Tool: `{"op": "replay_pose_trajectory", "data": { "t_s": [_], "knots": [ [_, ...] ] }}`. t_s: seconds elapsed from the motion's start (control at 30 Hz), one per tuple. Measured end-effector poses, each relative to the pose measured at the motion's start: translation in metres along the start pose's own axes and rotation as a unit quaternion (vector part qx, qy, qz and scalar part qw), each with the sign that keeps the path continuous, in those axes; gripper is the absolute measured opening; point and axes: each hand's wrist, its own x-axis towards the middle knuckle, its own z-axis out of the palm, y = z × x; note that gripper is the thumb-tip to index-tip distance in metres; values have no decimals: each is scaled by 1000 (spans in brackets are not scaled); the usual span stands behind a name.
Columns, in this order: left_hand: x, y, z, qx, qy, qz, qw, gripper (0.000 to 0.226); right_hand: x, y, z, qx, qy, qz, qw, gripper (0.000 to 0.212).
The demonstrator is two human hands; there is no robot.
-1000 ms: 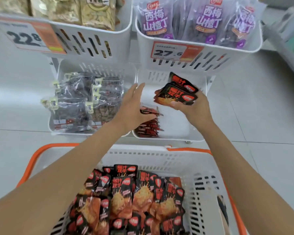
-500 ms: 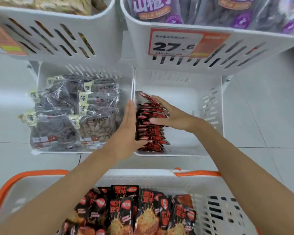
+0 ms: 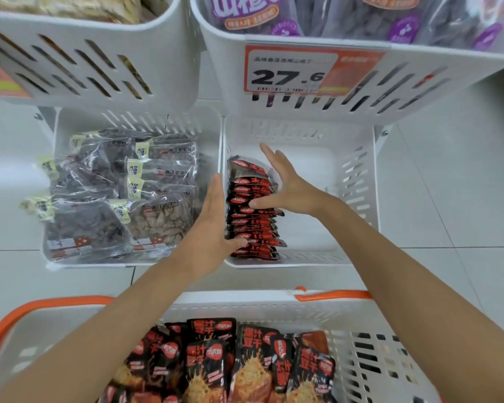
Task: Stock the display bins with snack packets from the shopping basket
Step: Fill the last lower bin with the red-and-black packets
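White slotted plastic shopping basket (image 3: 370,359) with orange handles, at 6 o'clock, holds about nine red-and-black snack packets (image 3: 253,370). Beyond, white lower-right display bin (image 3: 358,181) holds roughly twelve upright. Left hand (image 3: 213,228) flat, right hand (image 3: 288,184) spread; both grips press the row (image 3: 253,210).

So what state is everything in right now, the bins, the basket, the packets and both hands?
Lower right bin: partly filled, right side bare.
Row of red packets: standing on edge along the bin's left wall.
Left hand: flat, open, pressed against the row's left side.
Right hand: open, fingers spread, touching the row's right side.
Lower left bin: stocked with clear packets.
Shopping basket: holds many red and black packets.
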Motion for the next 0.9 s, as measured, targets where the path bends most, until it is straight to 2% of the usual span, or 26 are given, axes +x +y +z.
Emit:
{"op": "replay_pose_trajectory", "data": {
  "t_s": [0.07,0.17,0.23,0.3,0.4,0.5,0.57,0.7,0.8,0.9],
  "knots": [
    [0,-1,1,2,2,1,1000,118,6,-4,4,-26,-16,-13,999,103],
    [1,-1,1,-2,2,2,1000,118,10,-6,-7,-27,-25,-23,999,67],
    [1,-2,1,-4,2,5,1000,119,10,-4,-14,-8,-37,-17,999,57],
    [2,-4,1,2,3,7,1000,119,12,-2,-11,-5,-62,-28,998,59],
    [3,-5,2,3,7,7,1000,120,13,-5,-2,-24,-73,-23,997,73],
    [3,-2,2,17,0,-5,1000,117,-4,-13,-1,-30,-11,7,999,92],
    [3,1,-4,13,-10,-20,1000,115,-24,-17,1,-24,58,-6,998,91],
    [-24,25,-10,-14,-8,0,1000,99,-94,-35,22,-36,168,-70,983,70],
    [-62,42,-10,-15,40,6,999,82,-158,-46,55,-49,225,-128,965,48],
    [-103,42,-6,-26,97,24,995,63,-208,-28,95,-8,188,-87,978,30]
  ]
}}
